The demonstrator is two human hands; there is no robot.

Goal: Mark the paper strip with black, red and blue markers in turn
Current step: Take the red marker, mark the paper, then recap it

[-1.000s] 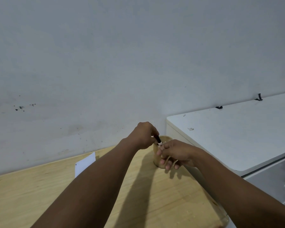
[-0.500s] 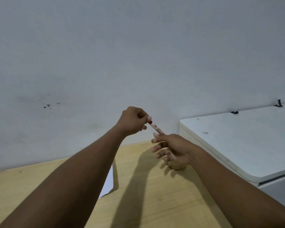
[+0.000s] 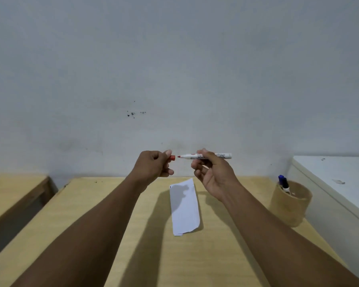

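Note:
My right hand (image 3: pixel 212 172) holds a white red-tipped marker (image 3: pixel 188 156) level in the air, its bare tip pointing left. My left hand (image 3: pixel 152 166) pinches the marker's red cap (image 3: pixel 172 158), a small gap away from the tip. Below both hands, a white paper strip (image 3: pixel 184 210) lies flat on the wooden table (image 3: pixel 91 214), with a tiny dark mark at its far left corner. At the right, a brown cylindrical holder (image 3: pixel 289 204) stands on the table with a blue marker (image 3: pixel 281 180) and a black marker (image 3: pixel 285 184) upright in it.
A white cabinet top (image 3: pixel 336 179) borders the table on the right, close to the holder. A second wooden surface (image 3: pixel 10 193) sits to the left across a gap. A grey wall runs behind the table.
Both hands moved away from the holder to above the paper strip with the red marker. The cap has come off and sits in my left hand. The view swung left.

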